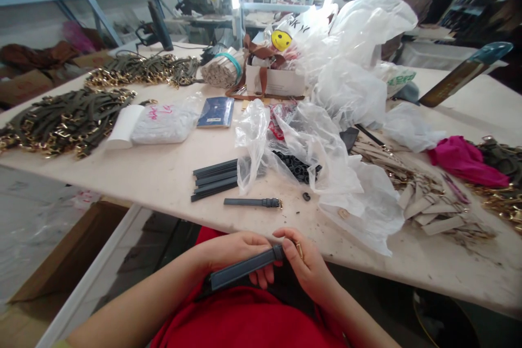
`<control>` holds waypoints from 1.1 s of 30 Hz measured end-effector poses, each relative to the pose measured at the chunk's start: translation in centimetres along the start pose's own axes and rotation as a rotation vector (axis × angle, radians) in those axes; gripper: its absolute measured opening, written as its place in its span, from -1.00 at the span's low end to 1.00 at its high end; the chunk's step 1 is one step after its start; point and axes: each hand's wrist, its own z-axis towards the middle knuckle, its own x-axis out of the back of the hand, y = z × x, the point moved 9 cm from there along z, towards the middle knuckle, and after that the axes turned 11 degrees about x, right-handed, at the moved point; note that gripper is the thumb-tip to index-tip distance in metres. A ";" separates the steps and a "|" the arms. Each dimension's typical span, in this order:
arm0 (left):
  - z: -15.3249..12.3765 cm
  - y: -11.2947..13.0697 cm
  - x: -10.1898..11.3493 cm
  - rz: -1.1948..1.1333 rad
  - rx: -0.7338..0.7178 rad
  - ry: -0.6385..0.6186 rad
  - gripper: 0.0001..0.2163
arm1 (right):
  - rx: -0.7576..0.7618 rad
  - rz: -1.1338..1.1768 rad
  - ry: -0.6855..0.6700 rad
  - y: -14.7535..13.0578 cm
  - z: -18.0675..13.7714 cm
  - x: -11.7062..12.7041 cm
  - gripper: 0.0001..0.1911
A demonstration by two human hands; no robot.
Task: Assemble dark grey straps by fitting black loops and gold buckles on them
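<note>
A dark blue-grey leather strap [244,268] lies across my left hand [248,253], whose fingers curl beneath it, close to my lap. At the strap's right end, my right hand [299,255] pinches it between thumb and fingers. A bit of gold metal shows by the right fingers. On the table edge just beyond rests a finished-looking strap [248,203] with a gold buckle. Behind that is a stack of dark strap pieces [214,178]. Small black loops [294,166] spill from a clear plastic bag [255,136], and one loose loop [305,196] sits apart.
Bundles of dark straps with gold hardware [65,119] cover the table's left. A blue booklet [216,112], a white packet [163,124] and a cardboard box [275,80] stand behind. Beige straps [432,201] and a magenta cloth [467,160] lie right. A person is at the back right.
</note>
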 end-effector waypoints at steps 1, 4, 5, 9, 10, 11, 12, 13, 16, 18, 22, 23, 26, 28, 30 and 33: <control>-0.4 0.2 -0.2 -0.001 -0.012 -0.032 -0.65 | -0.001 -0.007 -0.009 0.1 0.1 -0.1 -0.72; -1.1 0.9 -0.2 0.041 -0.046 -0.053 -0.65 | 0.030 -0.085 -0.028 -0.2 0.2 0.0 -0.72; -1.2 1.0 -0.1 0.048 -0.042 -0.045 -0.65 | 0.046 -0.124 -0.028 -0.3 0.1 0.1 -0.73; -1.0 0.7 -0.3 0.046 0.040 -0.056 -0.65 | 0.090 -0.235 -0.051 -0.5 -0.2 0.1 -0.73; -0.9 0.5 -0.4 0.083 0.054 -0.048 -0.66 | 0.101 -0.253 -0.061 -0.6 -0.3 0.0 -0.74; -0.7 0.4 -0.4 0.138 0.062 -0.023 -0.68 | 0.112 -0.272 -0.068 -0.6 -0.4 -0.1 -0.74; -0.5 0.3 -0.3 0.202 0.061 0.018 -0.72 | 0.122 -0.290 -0.070 -0.7 -0.4 -0.2 -0.74; -0.3 0.2 -0.2 0.263 0.051 0.071 -0.75 | 0.129 -0.304 -0.072 -0.7 -0.4 -0.3 -0.74; 0.0 0.2 0.1 0.372 0.009 0.212 -0.78 | 0.135 -0.304 -0.084 -0.9 -0.4 -0.6 -0.74; 0.0 0.2 0.0 0.390 -0.008 0.248 -0.77 | 0.134 -0.273 -0.088 -1.0 -0.4 -0.8 -0.74; -0.4 0.2 -0.1 0.380 -0.004 0.248 -0.78 | 0.103 -0.172 -0.060 -0.6 -0.6 -1.0 -0.74; -0.5 0.2 -0.1 0.384 0.005 0.239 -0.78 | 0.093 -0.143 -0.057 -0.4 -0.6 -1.2 -0.74; -0.9 0.1 -0.2 0.442 0.024 0.221 -0.76 | 0.090 -0.086 -0.071 -0.1 -0.8 -1.6 -0.73; -1.1 0.3 -0.4 0.501 0.011 0.224 -0.72 | 0.102 -0.063 -0.091 -0.2 -1.0 -1.8 -0.73; -1.2 0.6 -0.6 0.529 -0.006 0.228 -0.70 | 0.105 -0.031 -0.094 -0.3 -1.1 -1.8 -0.72; -1.1 1.0 -1.0 0.531 -0.010 0.209 -0.69 | 0.111 0.009 -0.069 -0.6 -1.2 -1.5 -0.73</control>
